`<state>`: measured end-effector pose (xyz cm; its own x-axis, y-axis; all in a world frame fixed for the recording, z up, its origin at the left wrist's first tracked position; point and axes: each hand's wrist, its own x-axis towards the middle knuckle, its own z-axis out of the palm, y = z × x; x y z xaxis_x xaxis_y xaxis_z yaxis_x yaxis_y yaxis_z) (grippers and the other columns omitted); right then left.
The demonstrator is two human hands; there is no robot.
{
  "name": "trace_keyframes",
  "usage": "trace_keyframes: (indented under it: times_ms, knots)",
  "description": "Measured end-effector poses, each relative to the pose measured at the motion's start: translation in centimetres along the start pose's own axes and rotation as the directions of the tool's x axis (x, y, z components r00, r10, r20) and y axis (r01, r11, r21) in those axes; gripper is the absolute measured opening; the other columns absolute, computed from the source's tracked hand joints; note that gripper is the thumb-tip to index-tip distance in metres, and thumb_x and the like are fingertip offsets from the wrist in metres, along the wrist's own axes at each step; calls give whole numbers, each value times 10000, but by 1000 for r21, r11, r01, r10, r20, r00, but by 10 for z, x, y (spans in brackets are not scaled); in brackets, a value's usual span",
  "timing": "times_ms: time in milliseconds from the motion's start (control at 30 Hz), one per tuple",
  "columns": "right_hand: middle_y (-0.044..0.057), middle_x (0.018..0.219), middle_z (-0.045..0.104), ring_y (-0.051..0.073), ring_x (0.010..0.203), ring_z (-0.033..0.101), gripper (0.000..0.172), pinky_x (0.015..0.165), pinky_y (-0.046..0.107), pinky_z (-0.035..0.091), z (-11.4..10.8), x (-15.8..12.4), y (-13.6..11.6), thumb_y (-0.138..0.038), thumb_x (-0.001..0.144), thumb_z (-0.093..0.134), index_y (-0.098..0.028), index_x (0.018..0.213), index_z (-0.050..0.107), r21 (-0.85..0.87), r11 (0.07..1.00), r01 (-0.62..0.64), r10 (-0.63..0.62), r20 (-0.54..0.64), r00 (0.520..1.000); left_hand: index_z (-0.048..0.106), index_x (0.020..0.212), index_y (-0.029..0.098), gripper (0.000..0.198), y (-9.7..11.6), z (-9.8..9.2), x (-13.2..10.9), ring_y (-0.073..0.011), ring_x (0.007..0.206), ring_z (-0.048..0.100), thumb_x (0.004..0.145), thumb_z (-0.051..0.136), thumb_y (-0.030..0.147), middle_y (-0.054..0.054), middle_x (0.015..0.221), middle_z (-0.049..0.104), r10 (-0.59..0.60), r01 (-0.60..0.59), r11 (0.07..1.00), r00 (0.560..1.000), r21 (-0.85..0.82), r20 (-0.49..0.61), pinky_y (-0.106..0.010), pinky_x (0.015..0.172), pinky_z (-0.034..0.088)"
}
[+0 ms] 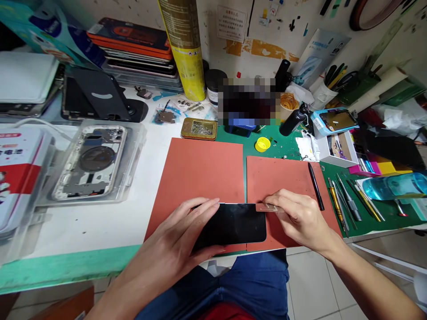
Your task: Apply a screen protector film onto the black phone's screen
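Note:
A smartphone (238, 224) with a dark screen lies lengthwise across two reddish-brown mats near the table's front edge. My left hand (178, 229) grips its left end, fingers over the far edge and thumb along the near edge. Pinched in my right hand (298, 213) is a thin flat card-like piece (267, 207) with pale markings. Its end touches or overlaps the phone's far right corner; whether it sits in the seam I cannot tell. A black pen-shaped tool (316, 186) rests on the right mat (276, 178), beyond my right hand.
An opened phone housing (95, 162) sits in a clear plastic case at left. Behind the left mat (203, 171) stand a small tin (199, 129) and a tall yellow can (188, 58). Tweezers and screwdrivers (348, 200) lie at right, beside a blue bottle (395, 186).

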<state>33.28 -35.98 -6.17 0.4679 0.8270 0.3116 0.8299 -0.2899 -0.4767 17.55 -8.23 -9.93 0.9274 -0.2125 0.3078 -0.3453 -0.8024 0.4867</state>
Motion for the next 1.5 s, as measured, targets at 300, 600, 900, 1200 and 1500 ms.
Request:
trace_keyframes:
  times_ms: [300,600,900,1200,1500]
  knots:
    - [53,886,781,148,733,730,416,622,259,584,10,-3,2,72,900,428,-160,1073,728,67,998,-11,18,-110,994,410,1625,230,761,-2,0,-1,-340,1369,637,993,735,500,-167,1453,674,-29,29,999,1000,-15,11,-505,1021,646]
    - [87,922,802,180,768,753,346,643,304,608,13,-6,3,52,961,493,-141,1101,744,78,997,-7,15,-97,995,425,1606,204,737,-2,0,1,-320,1351,634,1003,715,515,-166,1434,674,-43,43,999,998,-3,36,-459,976,659]
    - [73,938,829,216,893,797,203,769,377,683,12,-5,10,-58,1018,632,-184,1073,782,158,987,-1,17,-97,995,435,1609,206,760,-3,0,-1,-335,1358,637,1002,677,594,-175,1457,664,-86,85,996,994,24,68,-471,970,666]
    - [61,928,844,218,880,817,251,741,380,702,24,-6,15,-63,991,649,-224,1059,830,285,957,-42,95,-172,980,451,1602,235,728,-2,0,1,-325,1352,645,1002,683,575,-150,1444,691,-71,71,997,996,4,52,-457,917,688]
    - [65,954,853,221,895,823,273,757,388,710,28,-4,13,-49,972,649,-225,1045,844,305,951,-55,114,-181,977,460,1553,179,666,0,-2,4,-310,1334,647,1038,620,570,-169,1409,700,-34,31,998,997,47,63,-419,916,683]
